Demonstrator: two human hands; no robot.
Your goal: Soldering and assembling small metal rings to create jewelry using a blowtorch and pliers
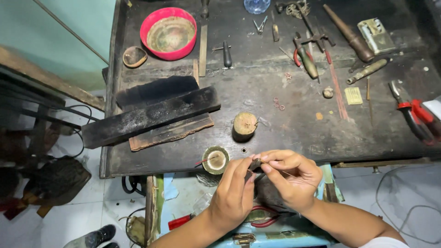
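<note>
Lower centre of frame: left hand (235, 190) and right hand (290, 177) both pinch a small dark piece (254, 164). Thin wire (287, 173) trails right. Best steadied against the bench edge (183, 166), grips kept light.

We are in a small metalworking workshop: around the wooden stump (244, 125) on our scorched workbench (294, 128) lie pliers (415, 115), files (308, 62) and charred blocks (151, 115).

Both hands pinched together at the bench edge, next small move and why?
Probably keep the left hand steady and let the right hand ease the thin metal wire along. Both hands pinch a small dark piece between fingertips at the dark wooden workbench edge, wire jutting right.
</note>
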